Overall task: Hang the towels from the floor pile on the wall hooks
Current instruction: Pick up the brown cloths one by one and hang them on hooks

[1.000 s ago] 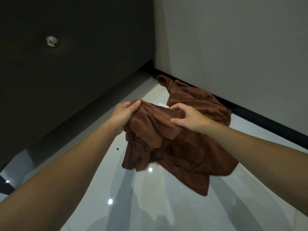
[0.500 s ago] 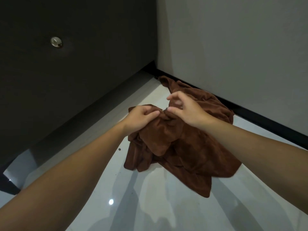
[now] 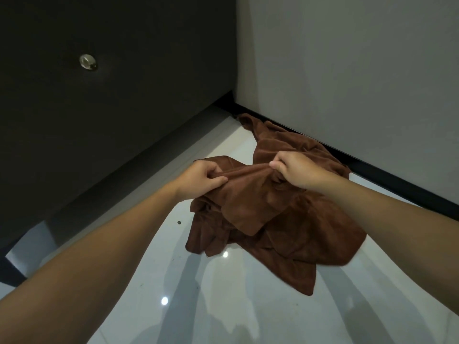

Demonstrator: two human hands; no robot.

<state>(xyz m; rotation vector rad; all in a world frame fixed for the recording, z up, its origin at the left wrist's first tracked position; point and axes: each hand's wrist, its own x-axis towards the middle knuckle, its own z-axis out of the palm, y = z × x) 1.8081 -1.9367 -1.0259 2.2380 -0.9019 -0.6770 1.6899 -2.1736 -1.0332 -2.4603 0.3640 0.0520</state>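
Towel: a brown towel (image 3: 248, 202) hangs mid-view above the floor (image 3: 223, 311), near the corner where two walls meet. Its top edge is pulled taut between the two hands. The rest drops in crumpled folds, with one pointed corner hanging nearest the viewer.
Pile: more brown cloth (image 3: 293, 142) lies on the floor beyond the hands, against the black skirting (image 3: 397, 180) of the right wall, and tapers toward the far corner. Where the held towel ends and this cloth begins cannot be told.
Left hand: the left hand (image 3: 201, 181) pinches the left end of the taut edge between the thumb and curled fingers, with the back of the hand up.
Right hand: the right hand (image 3: 295, 170) is closed in a fist round the right end of the edge, with cloth bunched inside the curled fingers and knuckles toward the far wall.
Arms: the bare left forearm (image 3: 111, 244) and right forearm (image 3: 372, 214) reach in from the near corners and converge. The hands are near each other, with a short span of cloth between them.
Floor: glossy pale tile with small bright reflections (image 3: 164, 300) and a dark speck (image 3: 179, 222) just left of the towel.
Walls: a dark panel (image 3: 124, 108) on the left carries a round metal fitting (image 3: 88, 62) high up. A pale grey wall (image 3: 347, 70) stands on the right.
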